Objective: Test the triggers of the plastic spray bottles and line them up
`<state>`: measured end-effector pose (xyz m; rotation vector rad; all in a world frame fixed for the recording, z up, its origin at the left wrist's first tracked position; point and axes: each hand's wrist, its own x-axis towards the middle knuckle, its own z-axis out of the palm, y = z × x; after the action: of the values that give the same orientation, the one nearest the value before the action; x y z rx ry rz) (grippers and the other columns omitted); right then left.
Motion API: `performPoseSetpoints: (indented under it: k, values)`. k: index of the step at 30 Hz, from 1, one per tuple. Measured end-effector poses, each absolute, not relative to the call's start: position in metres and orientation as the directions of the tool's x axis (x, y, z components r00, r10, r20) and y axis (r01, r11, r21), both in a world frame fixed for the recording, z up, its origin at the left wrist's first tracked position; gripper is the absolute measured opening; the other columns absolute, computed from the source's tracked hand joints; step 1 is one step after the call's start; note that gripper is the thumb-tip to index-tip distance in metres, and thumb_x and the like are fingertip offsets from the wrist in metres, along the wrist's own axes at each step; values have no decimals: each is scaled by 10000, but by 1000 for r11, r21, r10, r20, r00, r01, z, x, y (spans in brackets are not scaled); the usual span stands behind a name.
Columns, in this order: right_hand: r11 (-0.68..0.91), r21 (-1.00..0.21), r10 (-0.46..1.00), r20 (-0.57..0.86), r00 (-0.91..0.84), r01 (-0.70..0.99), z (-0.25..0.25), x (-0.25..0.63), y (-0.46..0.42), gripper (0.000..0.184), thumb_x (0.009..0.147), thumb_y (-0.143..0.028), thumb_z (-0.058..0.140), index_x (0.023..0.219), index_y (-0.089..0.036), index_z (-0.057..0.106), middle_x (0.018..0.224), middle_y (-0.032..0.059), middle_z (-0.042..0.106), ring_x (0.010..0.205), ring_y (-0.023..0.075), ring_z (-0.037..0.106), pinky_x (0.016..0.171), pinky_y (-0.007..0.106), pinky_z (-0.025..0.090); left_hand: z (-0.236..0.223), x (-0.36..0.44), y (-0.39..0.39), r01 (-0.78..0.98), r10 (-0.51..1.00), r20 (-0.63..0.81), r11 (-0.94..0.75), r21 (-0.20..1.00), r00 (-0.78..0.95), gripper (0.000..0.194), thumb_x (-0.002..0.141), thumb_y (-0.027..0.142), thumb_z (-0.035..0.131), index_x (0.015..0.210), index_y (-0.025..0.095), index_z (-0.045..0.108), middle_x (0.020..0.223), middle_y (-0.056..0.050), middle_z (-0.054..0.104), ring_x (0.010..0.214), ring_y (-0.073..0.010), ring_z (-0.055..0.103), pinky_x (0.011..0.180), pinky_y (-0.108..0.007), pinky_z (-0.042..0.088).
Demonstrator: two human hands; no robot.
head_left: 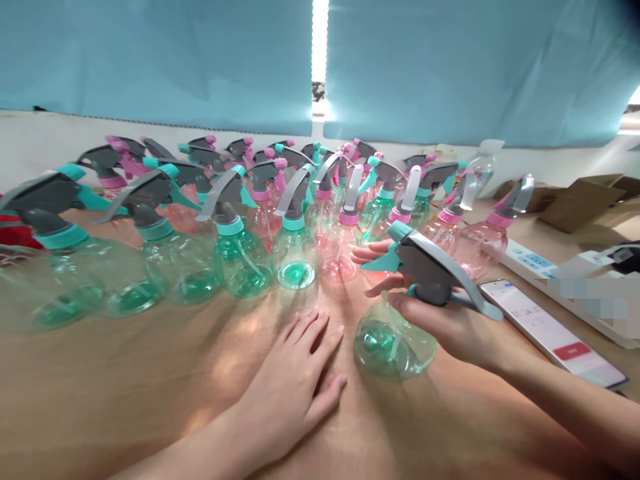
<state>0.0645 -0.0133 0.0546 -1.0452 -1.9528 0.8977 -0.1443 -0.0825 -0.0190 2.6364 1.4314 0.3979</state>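
My right hand (450, 327) is around the neck of a green spray bottle (395, 343) with a grey and teal trigger head. Its thumb lies on the near side, and some fingertips show beyond the trigger. The bottle is upright, close to the wooden table; whether its base touches cannot be made out. Palm down on the table, my left hand (295, 380) lies to the left of that bottle with its fingers apart and nothing in it. Just beyond the left hand stand another green spray bottle (295, 257) and a pink spray bottle (343, 250).
Several more green and pink spray bottles stand in rows across the table (125, 393). At the right are a phone (555, 333) showing a timer, a white power strip (530, 257) and a cardboard box (590, 200). Blue cloth (160, 60) hangs behind.
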Motion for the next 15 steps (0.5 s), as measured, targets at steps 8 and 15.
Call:
performPoseSetpoints:
  k: [8, 15]
  values:
    - [453, -817, 861, 297, -413, 356, 61, 63, -16, 43, 727, -216, 498, 710, -247, 521, 587, -21, 491, 513, 141, 480, 554, 321, 466, -19, -144, -82, 809, 837, 157, -547, 215, 524, 486, 933, 334, 493, 1378, 145, 445, 1424, -169, 450, 1332, -337, 374, 1049, -541, 351]
    - [378, -843, 889, 215, -405, 382, 58, 65, -17, 96, 725, -209, 497, 787, -251, 558, 568, -28, 484, 468, 140, 461, 509, 315, 423, -19, -145, -84, 807, 835, 162, -550, 213, 526, 491, 934, 338, 499, 1383, 147, 438, 1426, -164, 444, 1338, -334, 364, 1055, -534, 348]
